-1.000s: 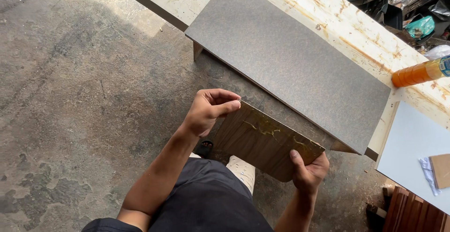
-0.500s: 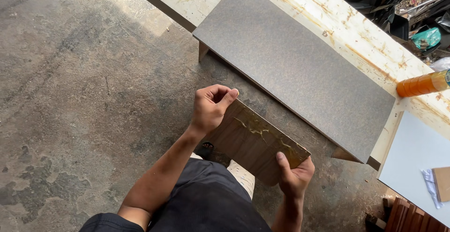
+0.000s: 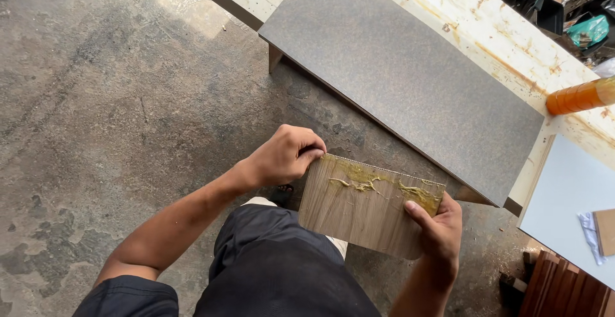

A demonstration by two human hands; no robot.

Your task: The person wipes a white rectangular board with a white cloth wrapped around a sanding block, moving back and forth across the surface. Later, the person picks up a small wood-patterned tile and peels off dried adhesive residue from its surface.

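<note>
Over the concrete floor (image 3: 96, 99), below your grey laminate panel (image 3: 410, 80): one wood-grain spreader board (image 3: 359, 211), glue-smeared along its top edge. Your left hand (image 3: 282, 157) pinches its upper corner; your right hand (image 3: 439, 227) clamps its right end. Step: handling the glue spreader. Keep the grip level.

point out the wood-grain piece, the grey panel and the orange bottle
wood-grain piece (image 3: 359, 217): head view, bare middle of its face.
grey panel (image 3: 410, 80): head view, centre of its top.
orange bottle (image 3: 580, 97): head view, its side.
</note>
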